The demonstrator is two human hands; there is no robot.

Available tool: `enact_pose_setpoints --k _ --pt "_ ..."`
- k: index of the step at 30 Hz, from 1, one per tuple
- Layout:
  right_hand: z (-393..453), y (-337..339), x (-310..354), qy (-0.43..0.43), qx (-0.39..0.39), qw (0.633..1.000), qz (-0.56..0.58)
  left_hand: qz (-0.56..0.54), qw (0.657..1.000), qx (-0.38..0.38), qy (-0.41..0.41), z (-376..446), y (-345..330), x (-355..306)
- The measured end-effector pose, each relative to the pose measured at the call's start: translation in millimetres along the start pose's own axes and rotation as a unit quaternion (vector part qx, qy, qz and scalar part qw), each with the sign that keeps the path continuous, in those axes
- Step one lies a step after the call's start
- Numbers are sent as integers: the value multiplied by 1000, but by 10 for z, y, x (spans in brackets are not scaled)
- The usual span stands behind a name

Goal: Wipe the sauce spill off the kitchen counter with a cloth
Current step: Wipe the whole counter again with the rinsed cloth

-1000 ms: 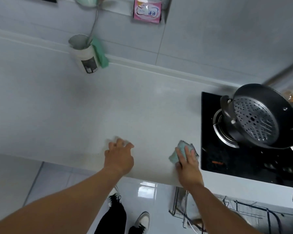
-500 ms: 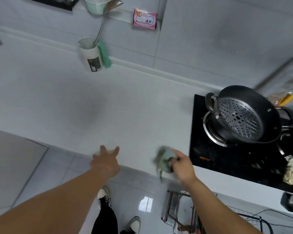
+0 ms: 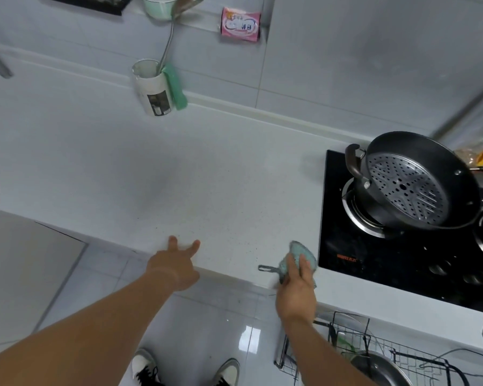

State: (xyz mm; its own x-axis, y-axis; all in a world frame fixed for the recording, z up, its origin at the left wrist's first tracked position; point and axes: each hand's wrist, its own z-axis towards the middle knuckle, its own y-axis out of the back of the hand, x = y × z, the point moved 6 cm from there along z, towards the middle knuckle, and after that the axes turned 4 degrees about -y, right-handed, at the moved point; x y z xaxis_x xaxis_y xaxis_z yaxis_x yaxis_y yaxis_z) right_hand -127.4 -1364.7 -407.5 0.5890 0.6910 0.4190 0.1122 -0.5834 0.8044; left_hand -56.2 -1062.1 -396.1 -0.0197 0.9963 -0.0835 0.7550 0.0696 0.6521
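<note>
A teal cloth (image 3: 300,256) with a dark hanging loop lies bunched on the white counter (image 3: 207,176) near its front edge, just left of the black hob. My right hand (image 3: 296,285) rests on top of the cloth, fingers pressing it down. My left hand (image 3: 175,264) is at the counter's front edge with straight fingers spread, tips touching the surface, holding nothing. I see a few tiny dark specks on the counter between my hands, and no plain sauce patch.
A black hob (image 3: 374,246) holds a dark pot with a perforated steamer insert (image 3: 410,185). A white utensil cup (image 3: 152,89) with a green brush stands at the back wall. A wire rack (image 3: 374,352) sits below the counter on the right.
My right hand lifted the cloth off the counter half a second ago and has set it back down near the hob. My left hand slid back to the counter's front edge.
</note>
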Motion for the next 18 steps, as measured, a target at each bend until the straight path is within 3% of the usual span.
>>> enact_pose_setpoints --k 6,8,10,11,12,14,16,18 --pt "-317 -804 1124 74 175 970 155 -138 986 -93 -9 -4 46 213" --pt "-402 -938 1311 22 253 938 237 -188 970 -152 12 -43 121 382" --pt "-424 -869 1634 30 339 896 285 -198 964 -173 32 -70 174 581" --pt "-313 -833 1734 30 323 905 276 -196 964 -173 41 -74 197 718" --pt "-174 -664 1719 33 258 926 273 -193 965 -171 49 -65 220 810" --pt "93 -301 1421 19 73 960 268 -189 965 -172 63 -37 296 1074" --pt "192 62 906 -26 -83 969 231 -176 968 -167 69 9 392 1302" --pt "143 106 483 -69 -103 985 120 -150 973 -150 88 68 496 1556"
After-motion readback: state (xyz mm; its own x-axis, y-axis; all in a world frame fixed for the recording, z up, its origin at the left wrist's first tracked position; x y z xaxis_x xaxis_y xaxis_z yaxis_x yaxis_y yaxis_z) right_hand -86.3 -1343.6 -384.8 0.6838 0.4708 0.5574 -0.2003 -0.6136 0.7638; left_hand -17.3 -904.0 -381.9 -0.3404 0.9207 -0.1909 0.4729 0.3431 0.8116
